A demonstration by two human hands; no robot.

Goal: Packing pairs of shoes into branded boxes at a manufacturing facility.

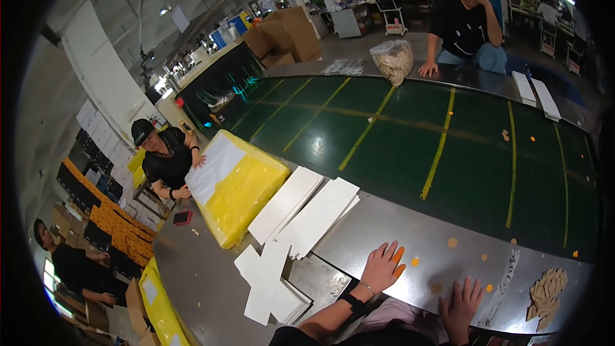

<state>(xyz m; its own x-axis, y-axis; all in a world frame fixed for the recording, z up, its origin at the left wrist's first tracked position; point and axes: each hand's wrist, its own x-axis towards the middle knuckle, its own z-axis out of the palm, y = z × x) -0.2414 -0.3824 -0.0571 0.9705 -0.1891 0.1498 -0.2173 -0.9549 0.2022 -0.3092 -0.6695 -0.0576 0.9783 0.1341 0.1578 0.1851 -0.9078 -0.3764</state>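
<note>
My left hand (380,269) rests on the metal table edge (410,224), fingers stretched out, with orange covers on two fingertips and a dark band at the wrist. Beside it on the metal is an orange round dot (415,261). Farther right, my right hand (460,309) lies with fingers spread, holding nothing; another orange dot (489,288) is by its fingertips. A heap of folded brown paper pieces (546,298) sits to its right. Left of my left hand are stacked white card strips (318,214) and several loosely crossed white strips (268,282).
A green conveyor belt (397,147) with yellow lines runs beyond the table. A yellow plastic-wrapped bundle (250,186) stands at left, a person's hands on it. Across the belt are a clear bag of brown pieces (393,61), a seated person and white strips (544,98).
</note>
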